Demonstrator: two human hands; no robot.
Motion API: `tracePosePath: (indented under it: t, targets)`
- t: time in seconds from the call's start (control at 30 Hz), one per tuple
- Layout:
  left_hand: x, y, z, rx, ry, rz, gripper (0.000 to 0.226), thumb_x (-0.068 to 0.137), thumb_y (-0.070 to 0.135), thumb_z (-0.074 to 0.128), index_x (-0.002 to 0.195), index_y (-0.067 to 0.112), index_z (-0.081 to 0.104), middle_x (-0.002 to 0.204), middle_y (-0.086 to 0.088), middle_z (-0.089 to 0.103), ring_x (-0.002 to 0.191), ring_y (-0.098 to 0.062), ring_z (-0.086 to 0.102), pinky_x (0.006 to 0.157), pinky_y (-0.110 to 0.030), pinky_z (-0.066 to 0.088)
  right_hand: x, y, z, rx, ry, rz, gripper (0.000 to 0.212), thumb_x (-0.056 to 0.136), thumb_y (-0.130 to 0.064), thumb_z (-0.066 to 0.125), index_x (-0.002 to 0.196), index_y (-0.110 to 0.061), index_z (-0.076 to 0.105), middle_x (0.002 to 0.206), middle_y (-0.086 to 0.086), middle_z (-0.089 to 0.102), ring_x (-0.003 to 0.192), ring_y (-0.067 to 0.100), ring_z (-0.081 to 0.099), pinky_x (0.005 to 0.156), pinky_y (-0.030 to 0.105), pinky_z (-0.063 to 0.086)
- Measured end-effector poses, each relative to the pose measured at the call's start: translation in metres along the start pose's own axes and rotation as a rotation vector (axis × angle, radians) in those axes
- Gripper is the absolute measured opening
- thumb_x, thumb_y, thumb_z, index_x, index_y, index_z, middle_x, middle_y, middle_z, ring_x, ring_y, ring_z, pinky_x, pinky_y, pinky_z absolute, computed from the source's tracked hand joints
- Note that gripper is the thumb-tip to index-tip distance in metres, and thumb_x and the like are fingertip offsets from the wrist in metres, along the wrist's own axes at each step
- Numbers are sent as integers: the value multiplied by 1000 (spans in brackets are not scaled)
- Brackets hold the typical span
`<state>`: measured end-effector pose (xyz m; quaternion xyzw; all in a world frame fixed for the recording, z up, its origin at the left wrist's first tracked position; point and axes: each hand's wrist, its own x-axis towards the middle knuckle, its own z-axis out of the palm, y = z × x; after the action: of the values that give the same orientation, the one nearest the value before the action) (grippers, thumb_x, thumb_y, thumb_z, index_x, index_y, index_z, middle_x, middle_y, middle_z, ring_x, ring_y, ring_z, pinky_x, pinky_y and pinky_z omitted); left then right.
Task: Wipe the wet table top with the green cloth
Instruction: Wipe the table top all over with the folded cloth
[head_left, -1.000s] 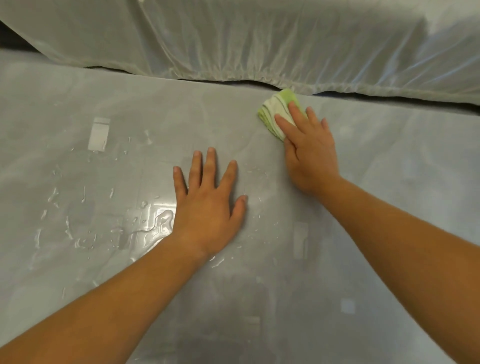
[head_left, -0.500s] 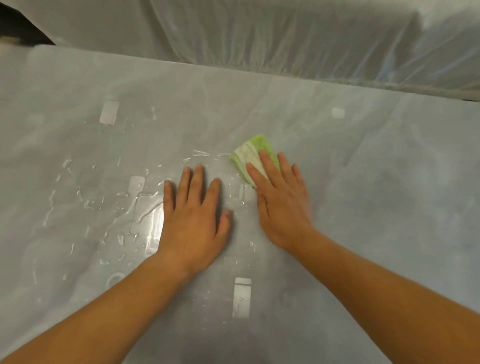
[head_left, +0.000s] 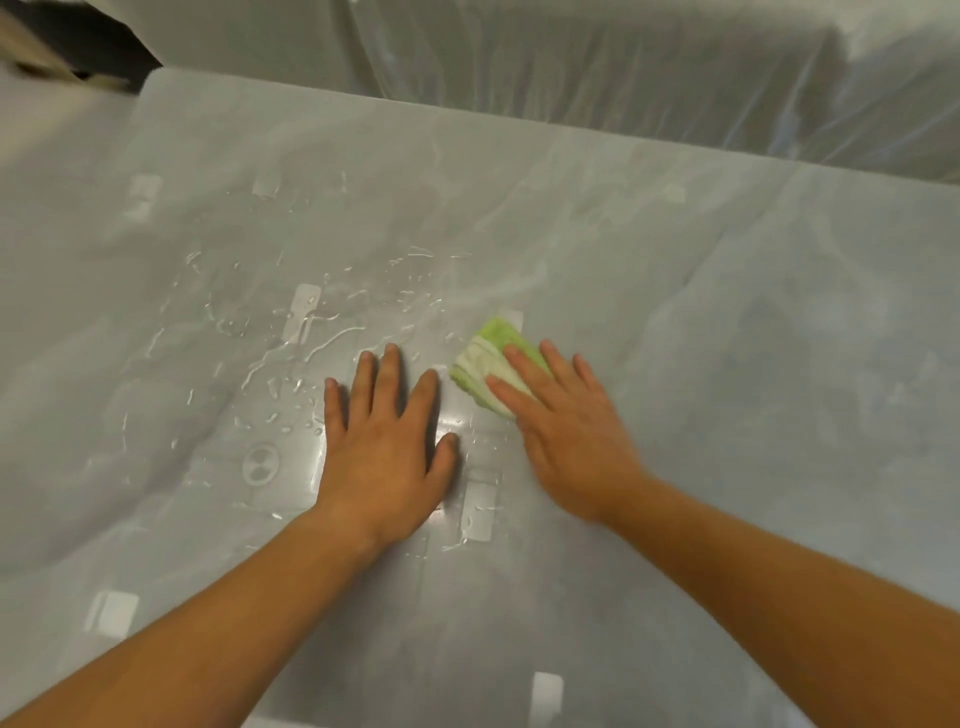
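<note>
Green cloth (head_left: 485, 358) lies folded on the desk (head_left: 727, 364) under my right hand (head_left: 566, 436), fingers (head_left: 524, 369) straight, pressing it flat. My left hand (head_left: 387, 452) rests spread beside it. I'd sweep left with even pressure into the beaded water (head_left: 311, 332). Plastic sheeting (head_left: 571, 78) drapes behind the desk.
</note>
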<state>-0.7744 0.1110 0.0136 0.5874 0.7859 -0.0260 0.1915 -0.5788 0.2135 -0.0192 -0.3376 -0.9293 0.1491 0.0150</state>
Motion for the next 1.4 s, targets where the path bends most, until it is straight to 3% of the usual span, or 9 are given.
tracePosePath:
  t: [0.2,0.3,0.43,0.6,0.73,0.83,1.03,1.23,1.4]
  targets:
    - [-19,-10,16,15,6,-44,69,96,59,23,156,29,8,166,-10,-9,151,-31,-18,118,-58,-13,18,-6,-2,53,109,368,52,101,-22,39,152,-28,34,166,2,19,151,37,14,121,55,14]
    - [-27,-15,19,-34,14,-58,74,92,63,16,157,30,6,167,-5,-12,151,-26,-19,118,-56,-14,-23,-41,16,-7,62,218,55,98,-27,35,153,-29,31,165,2,19,151,37,15,121,56,18]
    - [-28,-20,19,-65,-7,-46,73,93,59,20,158,32,3,166,-2,-15,151,-24,-21,118,-57,-13,-51,-12,5,-22,-66,-40,52,100,-28,31,151,-29,38,164,1,23,151,36,18,121,56,16]
    - [-28,-25,19,-32,-15,-23,71,92,57,18,158,34,2,166,-1,-14,151,-25,-18,119,-57,-10,-35,-34,8,38,93,389,52,100,-23,37,152,-29,34,166,2,18,151,37,14,120,56,15]
    - [-27,-31,19,-39,-23,3,65,97,47,22,158,34,6,167,-1,-12,152,-24,-15,120,-55,-8,-90,-85,36,4,53,96,54,98,-26,38,152,-30,32,165,0,20,152,35,14,121,56,16]
    - [-34,-39,15,-193,8,58,65,94,48,20,156,32,18,168,-1,-2,153,-22,-10,121,-51,-10,-100,-65,31,14,4,-72,50,100,-25,37,149,-30,40,163,0,27,151,34,19,121,58,16]
    - [-104,-60,34,-145,83,114,58,98,50,22,151,30,27,167,-9,4,153,-23,-9,119,-55,-11,-87,-114,41,71,180,411,52,98,-26,35,150,-28,39,164,3,24,151,37,18,121,57,17]
    - [-150,-74,55,-70,45,145,58,98,48,23,151,27,30,166,-13,6,153,-28,-6,119,-59,-7,-153,-144,60,34,49,31,49,101,-27,34,150,-30,40,164,-1,25,153,31,15,122,55,14]
    - [-162,-84,62,-60,58,151,62,98,54,20,154,27,25,167,-10,5,153,-27,-8,119,-57,-8,-135,-152,56,136,180,441,49,99,-24,37,147,-29,44,163,0,27,151,35,18,121,56,13]
